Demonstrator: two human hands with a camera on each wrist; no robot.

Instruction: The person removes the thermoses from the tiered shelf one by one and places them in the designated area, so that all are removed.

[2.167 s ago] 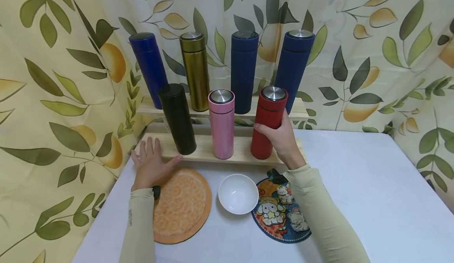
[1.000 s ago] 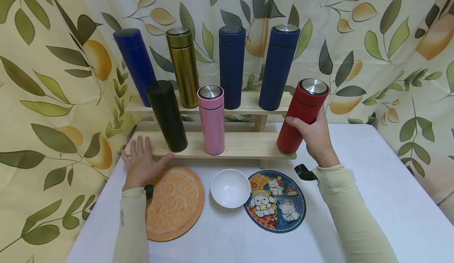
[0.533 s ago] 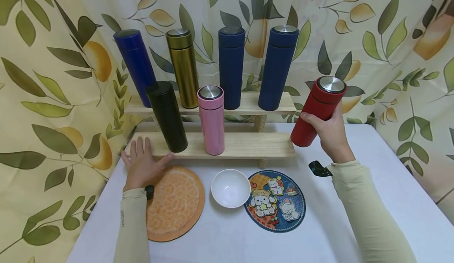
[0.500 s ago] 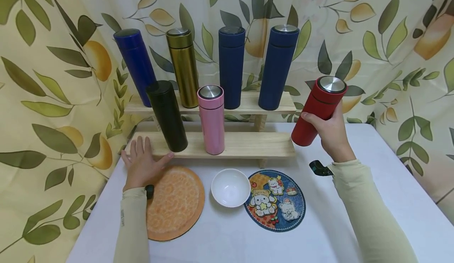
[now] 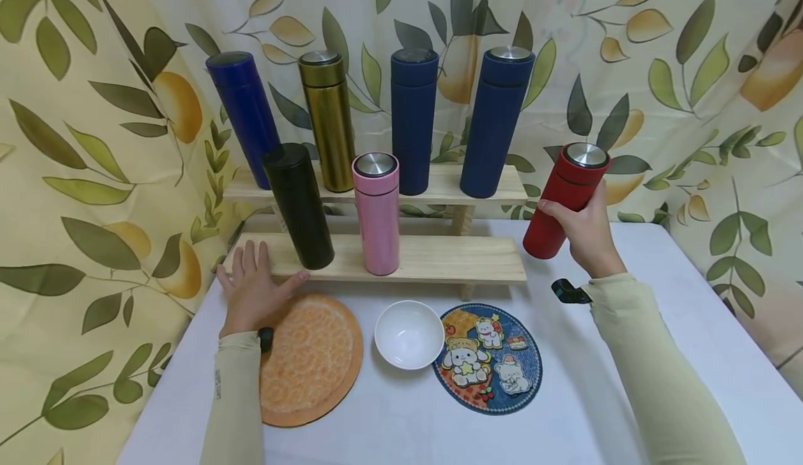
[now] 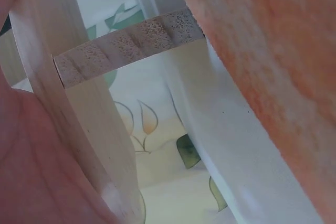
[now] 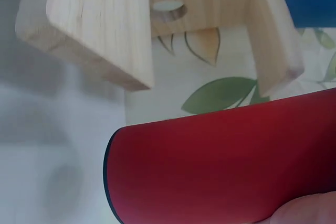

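My right hand (image 5: 586, 233) grips a red thermos (image 5: 564, 200) with a steel lid, off the right end of a two-tier wooden stand (image 5: 458, 256). It leans to the right at the top. In the right wrist view the thermos's base shows beside the stand's end. Fingers spread, my left hand (image 5: 258, 291) rests on the left end of the lower shelf. A black thermos (image 5: 300, 207) stands just right of it, with a pink thermos (image 5: 378, 214) further along. On the upper shelf are a blue thermos (image 5: 243, 116), a gold thermos (image 5: 327, 120) and two navy thermoses (image 5: 414, 120).
On the white table (image 5: 477, 437) in front of the stand lie a round orange mat (image 5: 314, 360) and a round blue cartoon mat (image 5: 527, 346). A white bowl (image 5: 409, 334) sits between them. Behind the stand hangs a leaf-patterned curtain (image 5: 627, 47).
The red thermos has been lifted off the lower shelf and carried right past its end by my right hand. In the last half second it has shifted only slightly. My left hand has stayed on the shelf.
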